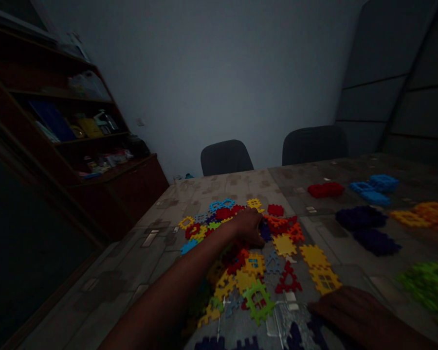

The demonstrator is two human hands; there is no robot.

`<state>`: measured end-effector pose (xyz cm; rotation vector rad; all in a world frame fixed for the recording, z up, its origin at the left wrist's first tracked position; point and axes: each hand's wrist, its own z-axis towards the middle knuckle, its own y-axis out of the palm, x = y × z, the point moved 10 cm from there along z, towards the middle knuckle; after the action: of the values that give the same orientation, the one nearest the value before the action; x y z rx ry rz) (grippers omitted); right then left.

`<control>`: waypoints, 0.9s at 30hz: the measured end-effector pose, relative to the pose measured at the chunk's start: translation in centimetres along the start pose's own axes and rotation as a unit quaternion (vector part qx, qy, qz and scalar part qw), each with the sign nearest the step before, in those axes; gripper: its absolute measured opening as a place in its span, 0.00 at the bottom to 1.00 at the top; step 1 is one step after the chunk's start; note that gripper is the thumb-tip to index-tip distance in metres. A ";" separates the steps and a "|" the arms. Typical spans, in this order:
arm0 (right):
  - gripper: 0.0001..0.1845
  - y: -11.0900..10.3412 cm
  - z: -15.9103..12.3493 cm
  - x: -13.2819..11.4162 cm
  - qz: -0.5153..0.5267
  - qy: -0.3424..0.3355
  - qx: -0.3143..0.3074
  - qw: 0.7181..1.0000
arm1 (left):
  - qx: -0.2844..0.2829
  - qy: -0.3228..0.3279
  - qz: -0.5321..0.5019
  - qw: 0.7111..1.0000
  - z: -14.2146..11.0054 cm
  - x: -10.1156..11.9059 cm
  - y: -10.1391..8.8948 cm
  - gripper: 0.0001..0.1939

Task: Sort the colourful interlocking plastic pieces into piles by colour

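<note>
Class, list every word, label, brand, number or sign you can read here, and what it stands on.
No text can be read.
Plastic pieces: no legible lettering.
Items on the shelves, such as the blue folder: any print is too small and dark to read.

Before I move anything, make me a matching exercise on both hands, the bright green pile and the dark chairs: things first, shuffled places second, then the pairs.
Things
1. left hand
2. right hand
3. bright green pile
4. dark chairs

Places
A. beyond the table's far edge
B. near a yellow windowed piece
C. at the mixed-colour heap
D. against the picture's right edge

Pairs: 1-C, 2-B, 3-D, 4-A
</note>
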<state>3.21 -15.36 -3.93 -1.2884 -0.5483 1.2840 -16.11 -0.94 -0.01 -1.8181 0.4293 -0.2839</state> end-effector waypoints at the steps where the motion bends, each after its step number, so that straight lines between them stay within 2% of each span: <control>1: 0.38 0.0 0.0 -0.1 -0.001 -0.005 -0.004 1.000 | 0.003 -0.001 -0.004 1.000 -0.1 0.0 -0.1 0.18; 5: 0.42 -0.1 0.0 -0.5 0.001 -0.002 -0.014 1.000 | 0.006 -0.007 -0.024 1.000 -0.9 -0.2 -0.1 0.20; 9: 0.41 0.0 -0.1 -0.1 0.029 0.027 -0.015 0.999 | 0.005 -0.013 -0.027 1.000 -1.9 -0.3 0.4 0.19; 12: 0.41 0.4 -0.1 -0.1 0.035 0.017 -0.026 0.999 | 0.012 -0.016 -0.021 1.000 -2.6 0.0 0.6 0.22; 16: 0.39 0.9 -0.2 0.1 0.006 0.024 -0.045 0.999 | 0.010 -0.015 -0.023 1.000 -2.5 0.6 0.7 0.29; 19: 0.40 0.6 -0.3 0.2 0.006 0.032 -0.020 0.999 | 0.014 -0.024 -0.030 0.999 -2.1 0.9 0.6 0.30; 24: 0.39 0.6 -0.3 0.1 -0.008 0.000 -0.004 1.000 | 0.058 -0.024 -0.066 0.996 -2.2 1.1 -0.3 0.27; 27: 0.39 0.3 -0.2 0.0 -0.017 0.003 0.005 1.000 | 0.095 -0.021 -0.106 0.990 -3.0 0.3 -0.9 0.26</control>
<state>3.25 -15.48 -4.27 -1.2692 -0.5562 1.2540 -16.94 -3.46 1.67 -1.6807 0.1726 -0.4170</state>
